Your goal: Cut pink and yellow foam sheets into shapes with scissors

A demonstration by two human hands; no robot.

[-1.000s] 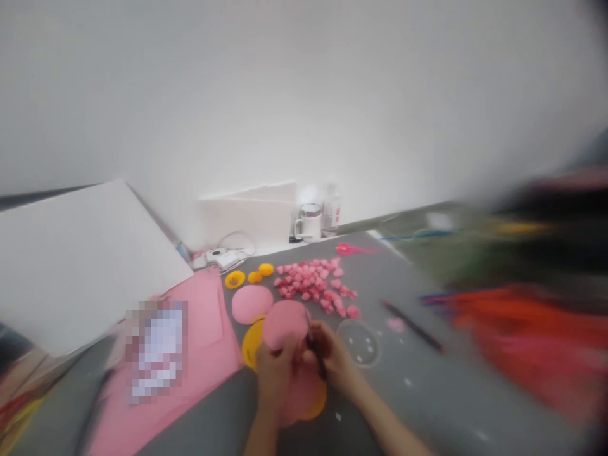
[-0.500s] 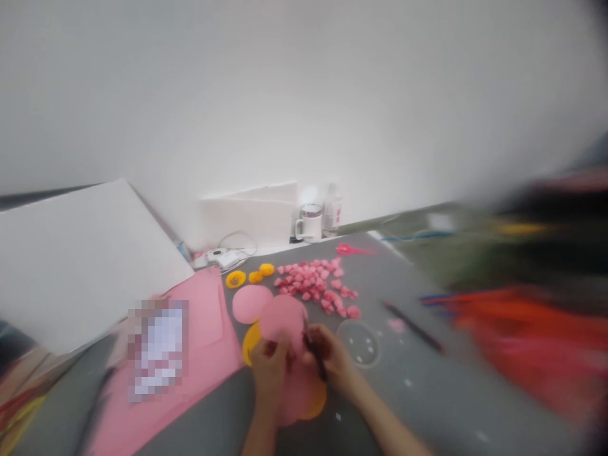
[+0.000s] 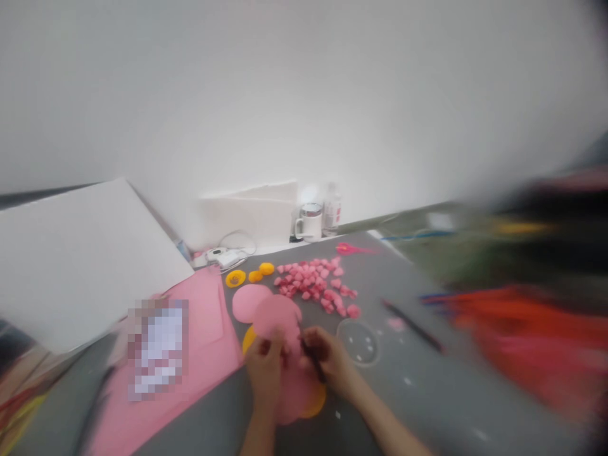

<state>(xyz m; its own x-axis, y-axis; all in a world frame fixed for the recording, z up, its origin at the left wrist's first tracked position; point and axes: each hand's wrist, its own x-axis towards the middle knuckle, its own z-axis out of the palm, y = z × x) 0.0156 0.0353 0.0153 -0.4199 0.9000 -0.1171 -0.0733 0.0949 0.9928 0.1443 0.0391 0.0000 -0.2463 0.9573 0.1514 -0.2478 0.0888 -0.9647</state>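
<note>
- The left hand (image 3: 263, 375) is pinching the lower edge of a pink paper disc (image 3: 278, 315), fingers closed on it and holding it tilted up off the grey mat (image 3: 427, 392).
- The right hand (image 3: 334, 362) is gripping a slim dark tool (image 3: 310, 354) with its tip at the disc's right edge. The blur is hiding whether it is a pen or a blade.
- Over the last second the disc has been drifting up and to the left, and both hands have been following it. The work along its edge seems to be advancing by turning the paper rather than moving the tool.
- Another pink circle (image 3: 289, 396) and a yellow circle (image 3: 315, 400) are lying under the wrists.
- The raised disc is now overlapping a flat pink circle (image 3: 243, 301) behind it.
- A clear round lid (image 3: 360, 342) and a dark pencil (image 3: 412, 325) are lying just right of the hands.
- Farther back, small pink pieces (image 3: 311, 281) and yellow rings (image 3: 235, 278) are crowding the mat.
- Pink scissors (image 3: 349, 249) and a mug (image 3: 310, 221) are sitting near the wall.
</note>
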